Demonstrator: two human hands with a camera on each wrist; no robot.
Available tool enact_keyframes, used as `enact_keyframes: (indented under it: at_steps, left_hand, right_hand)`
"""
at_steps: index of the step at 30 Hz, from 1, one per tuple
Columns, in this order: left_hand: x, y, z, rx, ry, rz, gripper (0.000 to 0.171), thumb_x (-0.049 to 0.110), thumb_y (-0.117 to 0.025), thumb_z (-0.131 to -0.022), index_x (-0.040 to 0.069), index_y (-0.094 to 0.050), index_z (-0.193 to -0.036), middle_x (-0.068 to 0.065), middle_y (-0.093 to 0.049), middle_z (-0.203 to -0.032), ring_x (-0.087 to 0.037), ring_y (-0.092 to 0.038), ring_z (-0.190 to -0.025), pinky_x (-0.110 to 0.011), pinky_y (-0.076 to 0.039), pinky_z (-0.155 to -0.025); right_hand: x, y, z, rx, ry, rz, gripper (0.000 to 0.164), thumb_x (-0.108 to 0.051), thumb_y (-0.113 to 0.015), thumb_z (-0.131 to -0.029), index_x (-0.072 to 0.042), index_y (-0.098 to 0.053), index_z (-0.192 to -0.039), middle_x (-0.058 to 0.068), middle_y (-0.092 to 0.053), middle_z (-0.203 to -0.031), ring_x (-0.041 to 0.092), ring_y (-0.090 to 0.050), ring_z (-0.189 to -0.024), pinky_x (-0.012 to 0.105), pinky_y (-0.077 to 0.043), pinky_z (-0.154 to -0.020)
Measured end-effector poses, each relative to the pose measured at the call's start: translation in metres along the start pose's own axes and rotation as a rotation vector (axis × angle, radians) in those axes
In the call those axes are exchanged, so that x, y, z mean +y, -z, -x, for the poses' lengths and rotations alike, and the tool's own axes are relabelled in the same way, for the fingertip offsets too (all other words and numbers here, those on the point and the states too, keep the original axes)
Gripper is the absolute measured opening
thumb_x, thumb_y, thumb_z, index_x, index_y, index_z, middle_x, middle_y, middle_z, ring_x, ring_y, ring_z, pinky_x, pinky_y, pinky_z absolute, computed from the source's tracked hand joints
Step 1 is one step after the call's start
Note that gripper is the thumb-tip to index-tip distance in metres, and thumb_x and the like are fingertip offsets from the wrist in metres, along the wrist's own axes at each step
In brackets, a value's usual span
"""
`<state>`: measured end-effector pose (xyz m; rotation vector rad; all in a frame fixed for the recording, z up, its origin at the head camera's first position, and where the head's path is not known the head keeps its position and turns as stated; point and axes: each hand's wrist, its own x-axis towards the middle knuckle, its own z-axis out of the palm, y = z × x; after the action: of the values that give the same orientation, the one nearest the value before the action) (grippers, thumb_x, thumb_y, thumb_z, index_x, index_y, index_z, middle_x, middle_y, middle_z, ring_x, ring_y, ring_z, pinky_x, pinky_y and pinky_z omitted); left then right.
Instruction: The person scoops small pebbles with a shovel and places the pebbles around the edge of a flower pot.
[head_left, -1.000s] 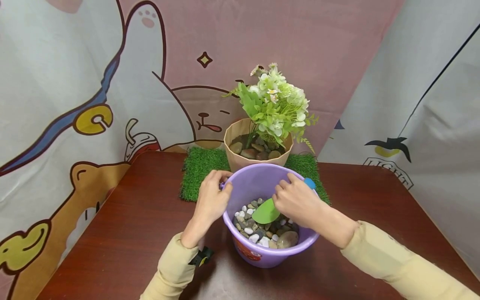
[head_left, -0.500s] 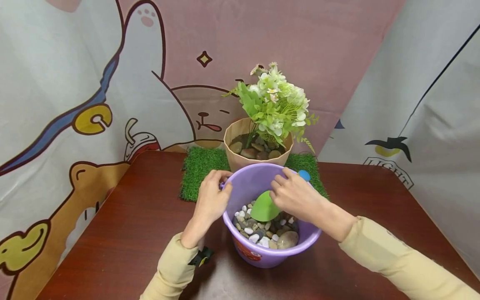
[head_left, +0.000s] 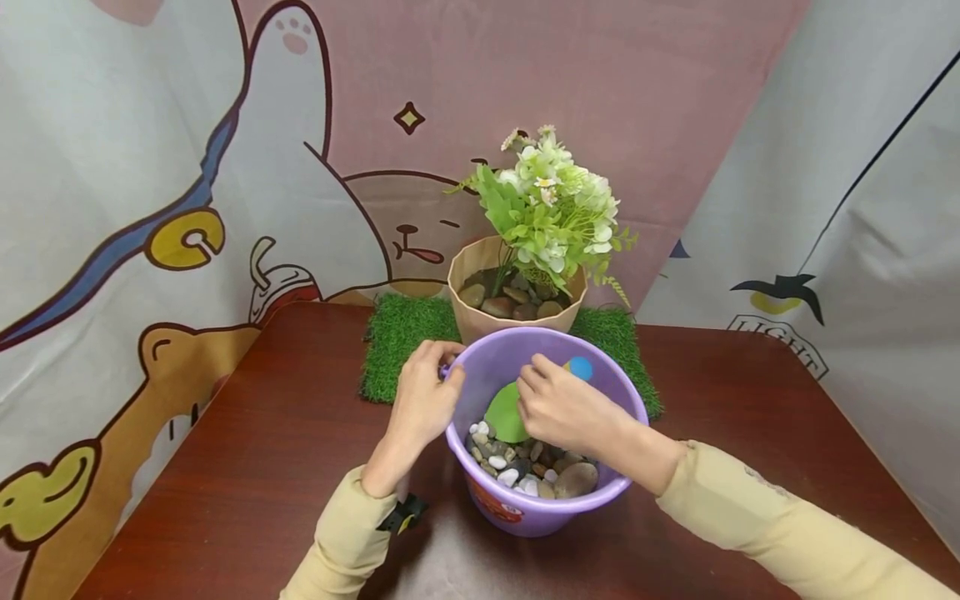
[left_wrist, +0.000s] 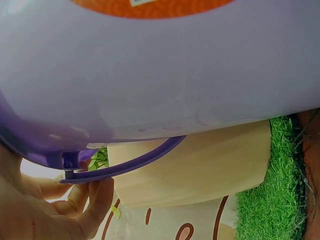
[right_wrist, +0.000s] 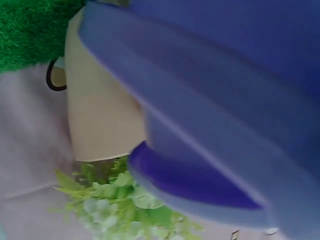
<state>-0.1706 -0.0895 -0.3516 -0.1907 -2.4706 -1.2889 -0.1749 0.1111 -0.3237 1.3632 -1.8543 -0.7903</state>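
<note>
A purple bucket (head_left: 543,521) with pebbles (head_left: 517,467) inside stands on the table. My left hand (head_left: 423,396) grips its left rim, thumb on the near side; in the left wrist view, the fingers (left_wrist: 102,200) lie at the purple bucket handle (left_wrist: 135,162) and its hinge. Over the pebbles, my right hand (head_left: 566,408) holds a small shovel with a green blade (head_left: 505,414) and a blue handle end (head_left: 580,367). The blade dips against the stones toward the left wall. The right wrist view has only the blurred bucket rim (right_wrist: 200,135), without the hand.
Behind the bucket, a beige flowerpot (head_left: 517,325) holds stones and a white and green flower bunch (head_left: 558,204). It stands on a green artificial grass mat (head_left: 408,333). The brown table (head_left: 300,433) reaches a printed cloth backdrop (head_left: 600,83).
My right hand and the shovel have moved left inside the bucket, the blade shifting toward the left wall. The blue handle end has swung inside the rim. My left hand has stayed put.
</note>
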Motion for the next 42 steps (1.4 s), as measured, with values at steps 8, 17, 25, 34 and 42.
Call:
enact_keyframes:
  at_steps: [8, 17, 25, 34, 42]
  left_hand:
    - [0.001, 0.001, 0.000, 0.000, 0.004, 0.002, 0.026, 0.009, -0.057, -0.083, 0.005, -0.067, -0.106, -0.008, -0.060, -0.090, -0.022, -0.055, -0.083, -0.034, -0.044, -0.075]
    - [0.001, -0.001, 0.000, 0.002, -0.006, 0.004, 0.025, 0.008, -0.057, -0.083, 0.004, -0.067, -0.106, -0.008, -0.060, -0.089, -0.021, -0.055, -0.082, -0.034, -0.044, -0.074]
    - [0.000, 0.000, -0.001, 0.000, 0.008, 0.010, 0.026, 0.009, -0.056, -0.083, 0.004, -0.067, -0.106, -0.008, -0.060, -0.089, -0.022, -0.055, -0.083, -0.034, -0.045, -0.075]
    - [-0.001, 0.000, -0.001, 0.011, -0.001, 0.014, 0.025, 0.008, -0.056, -0.083, 0.005, -0.068, -0.105, -0.008, -0.060, -0.088, -0.022, -0.055, -0.082, -0.032, -0.044, -0.074]
    - [0.000, 0.000, -0.001, 0.009, -0.002, 0.018, 0.025, 0.009, -0.056, -0.083, 0.004, -0.068, -0.105, -0.008, -0.060, -0.088, -0.022, -0.055, -0.082, -0.033, -0.044, -0.074]
  right_hand:
    - [0.003, -0.001, -0.003, -0.029, 0.068, 0.053, 0.019, -0.024, -0.053, -0.085, -0.016, -0.064, -0.072, -0.001, -0.057, -0.067, 0.019, -0.046, -0.066, 0.031, -0.033, -0.070]
    - [-0.001, -0.009, 0.003, -0.147, -0.182, -0.050, 0.019, -0.013, -0.056, -0.082, -0.010, -0.053, -0.063, 0.003, -0.049, -0.060, 0.020, -0.040, -0.060, 0.033, -0.031, -0.065]
    - [0.004, -0.017, 0.010, -0.189, -0.189, -0.127, 0.022, -0.020, -0.070, -0.070, -0.009, -0.051, -0.066, 0.006, -0.052, -0.064, 0.024, -0.044, -0.064, 0.035, -0.035, -0.066]
    - [0.003, -0.012, 0.006, -0.169, -0.111, -0.205, 0.032, -0.030, -0.077, -0.060, -0.010, -0.055, -0.072, 0.005, -0.056, -0.069, 0.024, -0.048, -0.068, 0.037, -0.035, -0.069]
    - [0.006, -0.017, 0.010, -0.203, -0.099, -0.253, 0.037, -0.033, -0.080, -0.055, -0.010, -0.057, -0.071, 0.003, -0.056, -0.068, 0.023, -0.048, -0.067, 0.036, -0.036, -0.066]
